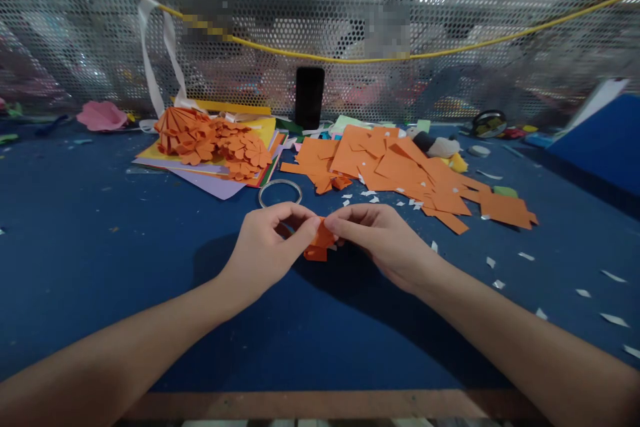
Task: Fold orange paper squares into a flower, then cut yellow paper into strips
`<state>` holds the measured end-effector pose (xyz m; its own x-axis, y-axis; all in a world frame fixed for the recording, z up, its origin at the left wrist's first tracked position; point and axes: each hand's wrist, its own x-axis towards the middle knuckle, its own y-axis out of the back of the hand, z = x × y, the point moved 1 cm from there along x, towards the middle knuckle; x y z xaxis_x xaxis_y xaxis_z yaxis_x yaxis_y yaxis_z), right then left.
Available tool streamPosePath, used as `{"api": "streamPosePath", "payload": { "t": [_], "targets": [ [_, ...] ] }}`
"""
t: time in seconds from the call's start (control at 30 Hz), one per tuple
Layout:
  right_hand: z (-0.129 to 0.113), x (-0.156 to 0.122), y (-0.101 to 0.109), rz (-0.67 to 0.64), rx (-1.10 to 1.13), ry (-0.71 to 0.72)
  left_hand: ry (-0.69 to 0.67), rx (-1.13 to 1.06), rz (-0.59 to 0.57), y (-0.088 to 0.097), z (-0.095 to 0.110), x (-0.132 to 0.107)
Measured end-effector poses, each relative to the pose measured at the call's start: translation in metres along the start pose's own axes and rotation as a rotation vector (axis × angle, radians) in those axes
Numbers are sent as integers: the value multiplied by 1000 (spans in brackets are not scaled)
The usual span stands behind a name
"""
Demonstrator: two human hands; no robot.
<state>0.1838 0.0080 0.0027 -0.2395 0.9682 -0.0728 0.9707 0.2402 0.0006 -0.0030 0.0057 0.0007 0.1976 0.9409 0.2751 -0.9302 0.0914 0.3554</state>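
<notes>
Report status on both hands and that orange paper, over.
Left hand and right hand both pinching small folded orange paper piece at blue table. Thin clear ring just beyond, apart. Pile of cut orange paper squares further back.

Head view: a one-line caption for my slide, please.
Left hand and right hand pinch folded orange paper over blue table.

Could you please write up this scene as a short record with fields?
Surface: blue table, dotted with white scraps
Left hand: pinches the folded orange paper
Right hand: pinches the same paper from the other side
Behind hands: ring lying flat
Back right: heap of orange squares
Back left: folded orange pieces on coloured sheets
Back centre: black phone upright at the mesh screen
</notes>
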Motion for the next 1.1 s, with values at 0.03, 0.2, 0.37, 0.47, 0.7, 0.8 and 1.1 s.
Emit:
{"api": "streamPosePath", "payload": {
  "t": [0.03,0.2,0.37,0.47,0.7,0.8,1.1],
  "targets": [
    [0,0,0,6,-22,12,-6,0,-9,0,0,0],
    [2,0,2,40,-87,48,-27,12,-26,0,-1,2],
    [1,0,0,19,-48,23,-52,34,44,0,0,3],
    [0,-1,-1,28,-89,15,-52,40,15,-1,0,3],
    [1,1,0,60,-78,38,-89,200,-75,3,-4,10],
    [1,5,8,128,-182,84,-117,419,-28,7,-8,12],
    [0,7,14,187,-853,434,-243,1040,-127,11,-26,18]
  ]
}}
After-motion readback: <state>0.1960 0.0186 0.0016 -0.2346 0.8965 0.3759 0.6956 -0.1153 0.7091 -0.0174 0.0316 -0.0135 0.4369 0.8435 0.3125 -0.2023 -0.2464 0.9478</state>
